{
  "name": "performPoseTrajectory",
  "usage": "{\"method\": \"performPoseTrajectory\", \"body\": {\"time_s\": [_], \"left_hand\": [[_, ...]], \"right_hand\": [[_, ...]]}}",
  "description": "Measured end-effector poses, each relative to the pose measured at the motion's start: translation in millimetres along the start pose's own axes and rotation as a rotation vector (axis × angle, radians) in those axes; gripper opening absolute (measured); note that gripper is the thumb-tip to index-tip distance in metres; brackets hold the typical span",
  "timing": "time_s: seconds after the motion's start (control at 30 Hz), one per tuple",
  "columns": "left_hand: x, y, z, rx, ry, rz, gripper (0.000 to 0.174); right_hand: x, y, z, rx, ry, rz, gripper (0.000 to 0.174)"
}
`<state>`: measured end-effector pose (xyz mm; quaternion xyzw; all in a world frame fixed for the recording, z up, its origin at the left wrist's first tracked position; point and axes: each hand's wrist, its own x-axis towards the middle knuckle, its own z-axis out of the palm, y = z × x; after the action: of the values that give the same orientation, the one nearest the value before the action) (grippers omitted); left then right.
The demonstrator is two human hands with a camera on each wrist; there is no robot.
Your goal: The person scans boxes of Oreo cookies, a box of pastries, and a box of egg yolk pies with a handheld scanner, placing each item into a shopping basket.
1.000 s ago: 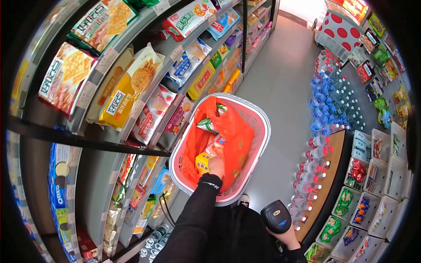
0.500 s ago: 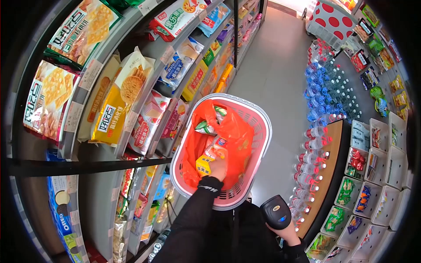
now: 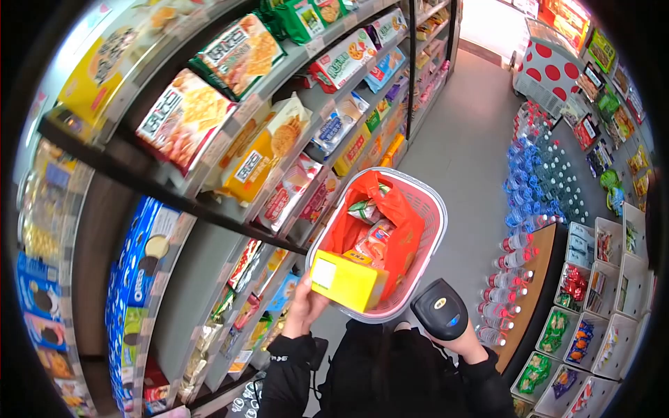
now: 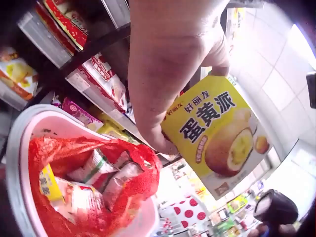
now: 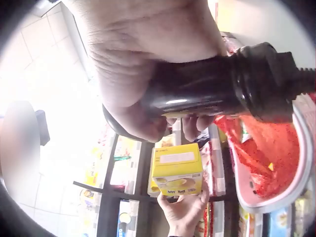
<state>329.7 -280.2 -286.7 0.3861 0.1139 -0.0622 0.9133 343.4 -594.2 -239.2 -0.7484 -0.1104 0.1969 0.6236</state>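
My left hand (image 3: pixel 304 306) grips a yellow box of egg yolk pies (image 3: pixel 343 282) by its near end. The box is up over the near left rim of a pink and white shopping basket (image 3: pixel 433 202), and its picture of a filled pie shows in the left wrist view. Lining the basket is a red plastic bag (image 3: pixel 408 219) with several packaged snacks inside; another yellow box (image 4: pixel 51 185) peeks out among them. To the right of the basket, my right hand (image 3: pixel 465 344) holds a black barcode scanner (image 3: pixel 439 310) by its handle, fingers wrapped round it.
Shelves of biscuits (image 3: pixel 258 167) rise along the left, with a blue Oreo box (image 3: pixel 143 258) low down. On the right stand rows of water bottles (image 3: pixel 502 299) and white bins of small snacks (image 3: pixel 554 327). A grey floor aisle (image 3: pixel 463 132) runs between, toward a red-dotted freezer (image 3: pixel 547 70).
My left hand has come up out of the red bag with the yellow box, moving left and nearer. The scanner stays at the right. The head view has shifted, so the shelves appear further right.
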Motion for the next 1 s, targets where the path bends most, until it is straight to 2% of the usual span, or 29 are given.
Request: {"method": "performPoseTrajectory", "body": {"time_s": [0.07, 0.23, 0.3, 0.37, 0.43, 0.5, 0.57, 0.6, 0.63, 0.7, 0.73, 0.83, 0.87, 0.9, 0.97, 1.0], "left_hand": [[-18, -13, 13, -0.056, -0.108, 0.007, 0.067], [-52, -46, 49, -0.117, -0.118, -0.006, 0.066], [-62, -59, 62, -0.239, 0.040, -0.043, 0.060], [-68, -73, 71, -0.258, 0.089, -0.011, 0.053], [-76, -73, 93, -0.281, 0.309, -0.140, 0.050], [-84, -75, 100, -0.256, 0.300, -0.159, 0.050], [-91, -82, 98, -0.267, 0.329, -0.067, 0.051], [-95, -84, 92, -0.399, 0.319, -0.057, 0.050], [-97, -85, 86, -0.397, 0.320, -0.053, 0.050], [-102, -86, 76, -0.511, 0.233, 0.068, 0.050], [-105, -87, 74, -0.493, 0.207, 0.119, 0.051], [-106, -99, 47, -0.509, 0.222, 0.159, 0.051], [-115, -103, 42, -0.504, 0.165, 0.139, 0.051], [-121, -91, 73, -0.577, 0.142, 0.067, 0.050], [-129, -83, 84, -0.505, 0.149, 0.124, 0.048], [-134, -75, 94, -0.784, -0.073, 0.025, 0.042]], "right_hand": [[1, -14, -1, 0.011, -0.069, -0.115, 0.055], [-13, -17, 2, -0.073, -0.273, -0.298, 0.056], [-26, -19, 2, -0.067, -0.289, -0.279, 0.057], [-39, -18, 5, -0.063, -0.293, -0.262, 0.058], [-50, -18, 8, 0.019, -0.275, -0.226, 0.058], [-61, -18, 6, 0.041, -0.273, -0.196, 0.059], [-69, -3, -1, -0.047, -0.285, -0.237, 0.060], [-72, 3, -1, -0.018, -0.253, -0.233, 0.060], [-79, 3, -5, -0.016, -0.256, -0.236, 0.060], [-92, -7, -14, 0.028, -0.266, -0.061, 0.058], [-94, -4, -15, -0.050, -0.275, -0.237, 0.056], [-105, -9, -17, 0.003, -0.392, -0.243, 0.053], [-108, -8, -16, -0.001, -0.415, -0.276, 0.053], [-110, -10, -16, 0.000, -0.416, -0.277, 0.053], [-114, -14, -15, -0.074, -0.491, -0.223, 0.054], [-115, -11, -15, -0.058, -0.495, -0.208, 0.053]]}}
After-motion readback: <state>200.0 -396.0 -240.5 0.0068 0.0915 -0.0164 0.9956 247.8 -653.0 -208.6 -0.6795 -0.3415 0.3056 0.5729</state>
